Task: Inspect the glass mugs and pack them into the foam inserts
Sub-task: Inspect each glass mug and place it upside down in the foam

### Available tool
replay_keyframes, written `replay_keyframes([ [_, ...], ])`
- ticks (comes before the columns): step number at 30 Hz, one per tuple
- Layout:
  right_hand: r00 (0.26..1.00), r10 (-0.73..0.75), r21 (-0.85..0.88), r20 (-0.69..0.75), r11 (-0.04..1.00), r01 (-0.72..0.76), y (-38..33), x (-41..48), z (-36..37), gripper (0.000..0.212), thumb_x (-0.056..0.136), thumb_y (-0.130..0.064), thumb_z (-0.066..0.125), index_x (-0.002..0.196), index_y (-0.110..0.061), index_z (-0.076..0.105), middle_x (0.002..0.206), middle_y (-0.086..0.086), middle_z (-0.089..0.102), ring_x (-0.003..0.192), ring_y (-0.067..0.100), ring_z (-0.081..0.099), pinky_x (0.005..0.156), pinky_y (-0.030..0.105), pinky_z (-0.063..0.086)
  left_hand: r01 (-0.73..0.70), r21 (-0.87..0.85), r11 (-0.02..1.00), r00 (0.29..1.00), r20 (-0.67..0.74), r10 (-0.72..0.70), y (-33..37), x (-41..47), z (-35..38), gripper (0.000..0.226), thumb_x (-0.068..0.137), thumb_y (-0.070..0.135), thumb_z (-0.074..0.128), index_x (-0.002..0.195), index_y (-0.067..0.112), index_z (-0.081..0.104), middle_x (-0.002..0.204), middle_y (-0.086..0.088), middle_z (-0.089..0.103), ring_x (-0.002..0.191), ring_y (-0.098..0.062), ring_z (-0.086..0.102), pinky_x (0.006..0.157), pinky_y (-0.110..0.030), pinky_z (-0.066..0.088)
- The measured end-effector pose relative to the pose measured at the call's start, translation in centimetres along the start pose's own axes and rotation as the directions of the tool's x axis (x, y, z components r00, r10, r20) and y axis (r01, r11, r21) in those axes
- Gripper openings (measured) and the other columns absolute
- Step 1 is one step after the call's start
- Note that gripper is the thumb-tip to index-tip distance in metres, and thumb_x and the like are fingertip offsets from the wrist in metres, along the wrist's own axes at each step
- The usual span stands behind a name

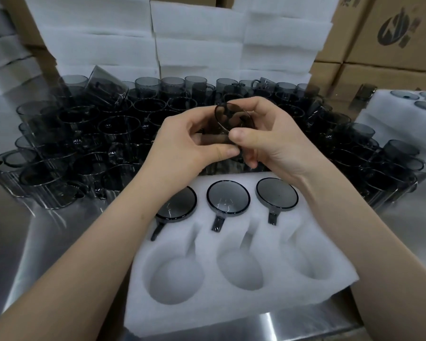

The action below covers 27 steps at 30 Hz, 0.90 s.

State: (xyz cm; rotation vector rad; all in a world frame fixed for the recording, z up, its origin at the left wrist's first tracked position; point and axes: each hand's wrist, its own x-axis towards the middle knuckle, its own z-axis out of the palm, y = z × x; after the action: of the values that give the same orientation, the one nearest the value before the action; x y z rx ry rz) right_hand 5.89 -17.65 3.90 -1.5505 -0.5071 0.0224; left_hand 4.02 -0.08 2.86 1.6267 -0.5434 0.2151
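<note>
Nearest, the white foam insert [231, 244] lies on the steel table [47, 242], its three near pockets [175, 281] empty. In its far row sit three smoky grey glass mugs [228, 198], flat round ends up, handles pointing toward the viewer. Above the insert's far edge, the left hand [190, 143] and right hand [268, 139] curl their fingers round a held mug [234, 116], tilted, its long axis rising away, one round end uppermost. Beyond crowd loose mugs [96, 134], then stacked foam [197, 45] and cardboard cartons [391, 33]
</note>
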Motion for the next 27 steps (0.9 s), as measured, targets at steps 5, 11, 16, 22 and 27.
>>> replay_keyframes([
  [5, 0.982, -0.065, -0.266, -0.175, 0.964, 0.017, 0.2, -0.1, 0.8, 0.029, 0.075, -0.038, 0.076, 0.086, -0.023, 0.054, 0.071, -0.009, 0.06, 0.042, 0.008, 0.046, 0.033, 0.02, 0.033, -0.061, 0.268, 0.962, 0.998, 0.001, 0.063, 0.1, -0.2, 0.5, 0.059, 0.063, 0.014, 0.089, 0.115, 0.029, 0.066, 0.107, 0.015, 0.071, 0.103, 0.0, 0.066, 0.094, -0.028, 0.052],
  [11, 0.987, 0.068, 0.165, -0.146, 0.985, -0.044, 0.1, 0.4, 0.5, 0.028, 0.102, -0.032, 0.046, 0.104, -0.012, 0.065, 0.078, 0.002, 0.067, 0.04, 0.014, 0.048, 0.036, 0.022, 0.039, -0.006, 0.043, 0.999, 1.0, 0.006, 0.005, 0.3, 0.0, 0.3, 0.046, 0.081, 0.001, 0.075, 0.118, 0.023, 0.058, 0.107, 0.008, 0.07, 0.096, -0.002, 0.068, 0.084, -0.019, 0.053],
  [16, 0.98, 0.197, 0.295, 0.023, 0.935, -0.195, -0.2, 0.3, 0.1, 0.021, 0.1, -0.019, 0.049, 0.104, -0.004, 0.062, 0.083, 0.006, 0.069, 0.052, 0.014, 0.06, 0.046, 0.024, 0.053, 0.077, -0.143, 0.987, 0.997, 0.012, -0.076, 0.5, 0.2, -0.3, 0.049, 0.084, 0.026, 0.057, 0.132, 0.023, 0.047, 0.111, -0.006, 0.065, 0.096, -0.017, 0.066, 0.08, -0.033, 0.054],
  [22, 0.95, 0.302, 0.171, 0.079, 0.935, -0.311, -0.2, 0.4, 0.5, 0.047, 0.102, -0.036, 0.041, 0.058, -0.02, 0.047, 0.054, 0.003, 0.042, 0.04, 0.019, 0.044, 0.038, 0.022, 0.037, 0.044, 0.065, 0.997, 0.999, -0.006, -0.044, 0.5, -0.2, 0.2, 0.053, 0.071, 0.05, 0.072, 0.117, 0.033, 0.05, 0.094, 0.019, 0.068, 0.087, 0.003, 0.064, 0.075, -0.021, 0.051],
  [27, 0.96, 0.198, 0.312, 0.196, 0.916, -0.252, -0.3, 0.0, 0.6, 0.039, 0.091, -0.042, 0.047, 0.061, -0.019, 0.053, 0.059, 0.002, 0.037, 0.045, 0.014, 0.038, 0.041, 0.02, 0.032, 0.052, 0.044, 0.998, 0.987, -0.157, -0.044, 0.6, 0.1, 0.0, 0.046, 0.068, 0.038, 0.079, 0.108, 0.019, 0.065, 0.095, -0.006, 0.071, 0.085, -0.007, 0.065, 0.082, -0.028, 0.056],
])
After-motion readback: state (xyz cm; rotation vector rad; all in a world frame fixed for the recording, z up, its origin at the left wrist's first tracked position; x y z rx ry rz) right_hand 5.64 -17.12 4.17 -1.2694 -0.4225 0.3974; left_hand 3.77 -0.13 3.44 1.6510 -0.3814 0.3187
